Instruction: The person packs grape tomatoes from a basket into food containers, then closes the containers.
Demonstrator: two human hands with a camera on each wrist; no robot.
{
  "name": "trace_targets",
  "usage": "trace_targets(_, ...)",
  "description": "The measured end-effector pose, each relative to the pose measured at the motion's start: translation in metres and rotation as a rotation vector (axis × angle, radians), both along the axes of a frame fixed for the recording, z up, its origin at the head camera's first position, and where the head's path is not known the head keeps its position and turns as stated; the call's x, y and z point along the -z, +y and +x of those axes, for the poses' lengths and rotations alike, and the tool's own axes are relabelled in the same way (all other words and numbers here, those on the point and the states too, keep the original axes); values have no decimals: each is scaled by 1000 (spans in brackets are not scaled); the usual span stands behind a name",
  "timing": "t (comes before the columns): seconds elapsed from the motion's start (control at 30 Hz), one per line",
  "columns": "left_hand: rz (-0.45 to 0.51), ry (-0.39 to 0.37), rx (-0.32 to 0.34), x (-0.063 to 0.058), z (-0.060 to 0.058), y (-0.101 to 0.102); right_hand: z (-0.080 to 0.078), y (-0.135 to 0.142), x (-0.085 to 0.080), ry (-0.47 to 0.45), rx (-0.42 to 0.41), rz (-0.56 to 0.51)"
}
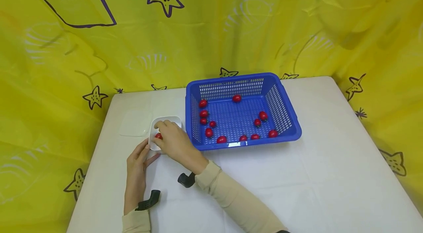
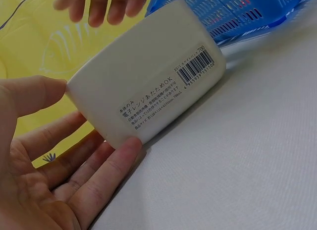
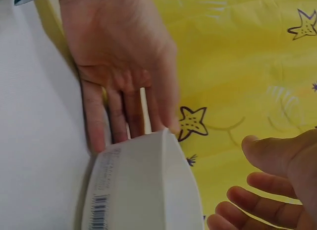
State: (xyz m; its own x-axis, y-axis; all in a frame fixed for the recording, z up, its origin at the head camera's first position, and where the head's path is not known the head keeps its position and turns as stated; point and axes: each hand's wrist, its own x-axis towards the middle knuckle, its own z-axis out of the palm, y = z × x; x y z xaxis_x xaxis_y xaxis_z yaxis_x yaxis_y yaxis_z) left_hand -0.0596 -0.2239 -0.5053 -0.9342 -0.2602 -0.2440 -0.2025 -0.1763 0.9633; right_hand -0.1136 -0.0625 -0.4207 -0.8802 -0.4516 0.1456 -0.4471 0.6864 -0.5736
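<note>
A white plastic food container (image 1: pixel 178 120) stands on the table beside the blue basket, with a red cherry tomato (image 1: pixel 159 135) visible inside it. My left hand (image 1: pixel 136 170) holds the container's near left corner, thumb at the rim and fingers lower on the wall. Over the container's opening is my right hand (image 1: pixel 175 141), its thumb and fingers apart with nothing between them in the right wrist view. It hides part of the container's inside. Printed text and a barcode label (image 2: pixel 195 69) mark the container's side in the left wrist view.
The blue mesh basket (image 1: pixel 244 145) holds several cherry tomatoes (image 1: pixel 237 98), lying mostly along its sides. A clear lid (image 1: pixel 134 123) lies left of the container. White cloth covers the table (image 1: pixel 330 174), and a yellow patterned curtain (image 1: pixel 211 42) hangs behind it.
</note>
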Motion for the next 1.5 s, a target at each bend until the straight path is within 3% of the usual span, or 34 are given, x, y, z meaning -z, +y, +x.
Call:
trace_targets(0.33,-13,-1,14,3,2,1,-8,34,-13,-199,-161,-267)
trace_targets(0.53,-33,-22,13,5,2,2,-17,60,-14,-228,-230,-333)
trace_targets(1.17,-34,19,30,0,3,1,-28,136,-15,-353,-183,-244)
trace_targets(1.5,-24,12,17,1,3,0,-31,168,-11,-403,-158,-102)
